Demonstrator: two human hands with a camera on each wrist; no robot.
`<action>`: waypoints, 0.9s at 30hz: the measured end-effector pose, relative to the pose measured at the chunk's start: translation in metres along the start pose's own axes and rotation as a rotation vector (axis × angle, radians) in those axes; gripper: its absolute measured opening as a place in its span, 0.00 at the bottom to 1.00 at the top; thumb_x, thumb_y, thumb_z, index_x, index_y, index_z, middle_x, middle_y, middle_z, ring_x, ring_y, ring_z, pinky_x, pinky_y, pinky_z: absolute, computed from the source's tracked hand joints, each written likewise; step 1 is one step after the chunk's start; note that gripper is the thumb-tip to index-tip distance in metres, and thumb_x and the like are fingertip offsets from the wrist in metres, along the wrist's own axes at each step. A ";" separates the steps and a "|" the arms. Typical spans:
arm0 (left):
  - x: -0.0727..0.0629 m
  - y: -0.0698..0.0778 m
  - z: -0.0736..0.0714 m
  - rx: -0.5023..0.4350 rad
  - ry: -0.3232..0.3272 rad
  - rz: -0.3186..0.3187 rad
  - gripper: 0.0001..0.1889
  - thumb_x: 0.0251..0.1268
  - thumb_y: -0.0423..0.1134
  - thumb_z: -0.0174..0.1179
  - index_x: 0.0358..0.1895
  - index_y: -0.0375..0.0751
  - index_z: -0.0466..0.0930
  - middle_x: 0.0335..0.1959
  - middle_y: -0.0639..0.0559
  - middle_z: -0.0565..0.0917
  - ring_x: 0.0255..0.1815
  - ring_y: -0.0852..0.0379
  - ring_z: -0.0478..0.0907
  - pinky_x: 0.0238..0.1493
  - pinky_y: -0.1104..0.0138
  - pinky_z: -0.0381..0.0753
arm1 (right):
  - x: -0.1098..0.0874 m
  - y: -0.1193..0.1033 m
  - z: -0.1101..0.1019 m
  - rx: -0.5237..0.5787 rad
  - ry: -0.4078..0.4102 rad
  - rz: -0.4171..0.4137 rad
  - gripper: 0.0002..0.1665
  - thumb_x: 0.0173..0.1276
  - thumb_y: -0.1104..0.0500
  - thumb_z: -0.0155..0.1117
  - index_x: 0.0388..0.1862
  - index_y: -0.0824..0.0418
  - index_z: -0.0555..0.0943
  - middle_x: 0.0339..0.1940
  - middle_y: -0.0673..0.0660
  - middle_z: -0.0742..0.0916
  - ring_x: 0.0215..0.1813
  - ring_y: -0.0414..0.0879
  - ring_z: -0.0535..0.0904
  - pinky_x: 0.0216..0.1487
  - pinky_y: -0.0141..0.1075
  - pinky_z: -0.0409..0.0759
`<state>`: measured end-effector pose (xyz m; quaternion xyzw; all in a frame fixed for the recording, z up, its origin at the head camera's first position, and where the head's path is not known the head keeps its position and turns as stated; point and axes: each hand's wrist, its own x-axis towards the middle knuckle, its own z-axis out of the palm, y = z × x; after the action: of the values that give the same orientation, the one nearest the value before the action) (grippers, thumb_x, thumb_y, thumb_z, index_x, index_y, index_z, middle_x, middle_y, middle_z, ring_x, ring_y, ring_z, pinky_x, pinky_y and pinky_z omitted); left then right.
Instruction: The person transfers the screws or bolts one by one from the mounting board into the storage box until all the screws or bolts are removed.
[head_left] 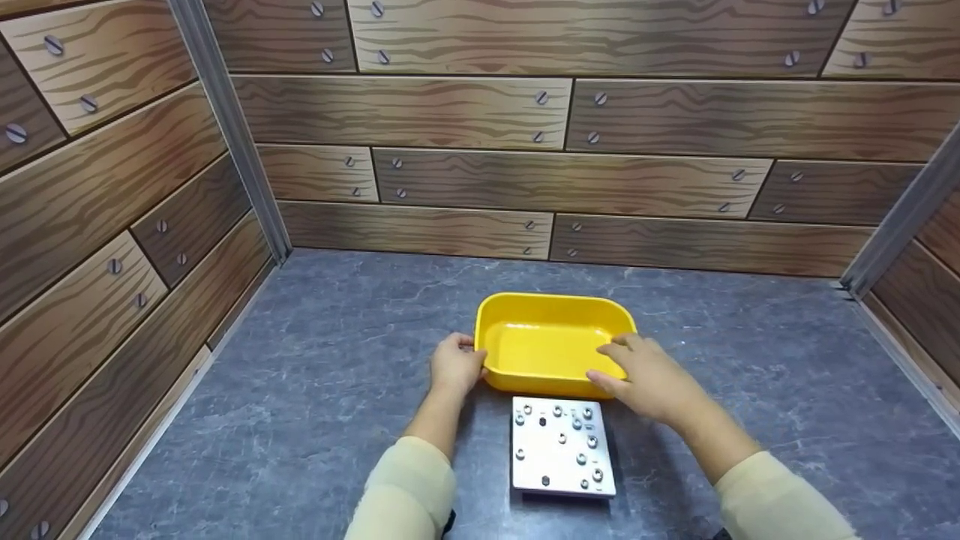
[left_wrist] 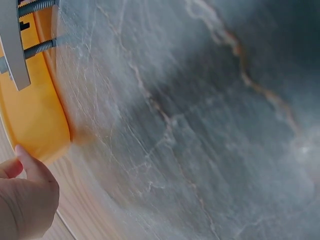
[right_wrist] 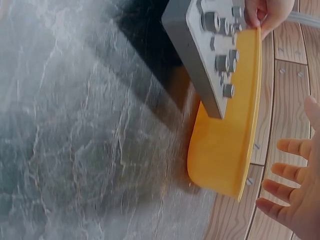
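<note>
A yellow rectangular tray (head_left: 555,349), bare inside, sits on the grey marbled surface. My left hand (head_left: 456,365) pinches its left rim between thumb and fingers; the right wrist view also shows this left hand (right_wrist: 277,12) at the rim. Over the tray's right front corner in the head view is my right hand (head_left: 652,379). In the right wrist view the right hand (right_wrist: 300,185) has its fingers spread, apart from the tray (right_wrist: 220,155). Just in front of the tray, a silver metal plate (head_left: 540,442) carries several bolts; threaded shanks stick out of the plate (left_wrist: 15,55) in the left wrist view.
A wood-plank patterned back wall (head_left: 465,176) stands behind the surface. Another plank-patterned wall (head_left: 112,195) closes the left side, with a grey metal post (head_left: 232,127) in the corner. The marbled surface (head_left: 300,390) extends to both sides of the tray.
</note>
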<state>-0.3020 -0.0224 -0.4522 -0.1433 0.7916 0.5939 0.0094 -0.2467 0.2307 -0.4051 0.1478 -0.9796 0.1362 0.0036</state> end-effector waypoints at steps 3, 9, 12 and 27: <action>-0.002 0.002 -0.001 -0.002 0.003 -0.009 0.11 0.58 0.30 0.58 0.44 0.34 0.75 0.32 0.45 0.79 0.25 0.57 0.78 0.26 0.72 0.80 | -0.001 -0.005 0.002 0.001 0.035 -0.035 0.38 0.64 0.34 0.47 0.59 0.61 0.73 0.59 0.62 0.72 0.61 0.60 0.65 0.59 0.57 0.65; -0.001 0.002 0.000 0.008 0.002 -0.027 0.12 0.58 0.31 0.59 0.45 0.35 0.76 0.33 0.45 0.79 0.27 0.55 0.79 0.27 0.72 0.80 | -0.002 -0.012 0.008 -0.039 0.088 -0.107 0.24 0.62 0.44 0.60 0.49 0.59 0.78 0.45 0.56 0.76 0.48 0.51 0.72 0.51 0.48 0.73; 0.001 0.000 0.001 0.011 -0.001 -0.017 0.11 0.58 0.31 0.59 0.45 0.34 0.76 0.33 0.45 0.79 0.27 0.55 0.79 0.26 0.71 0.80 | -0.002 -0.014 0.011 -0.037 0.072 -0.139 0.17 0.59 0.51 0.65 0.43 0.59 0.80 0.36 0.51 0.77 0.38 0.45 0.73 0.42 0.42 0.76; -0.001 0.000 0.000 -0.004 -0.004 -0.009 0.10 0.59 0.32 0.58 0.44 0.35 0.76 0.34 0.44 0.79 0.27 0.57 0.78 0.28 0.71 0.80 | -0.001 -0.020 0.032 -0.004 -0.120 -0.073 0.08 0.54 0.66 0.66 0.26 0.54 0.77 0.24 0.47 0.77 0.28 0.42 0.70 0.30 0.37 0.74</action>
<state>-0.3014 -0.0219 -0.4526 -0.1457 0.7897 0.5958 0.0132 -0.2383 0.2039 -0.4311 0.1911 -0.9723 0.1248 -0.0500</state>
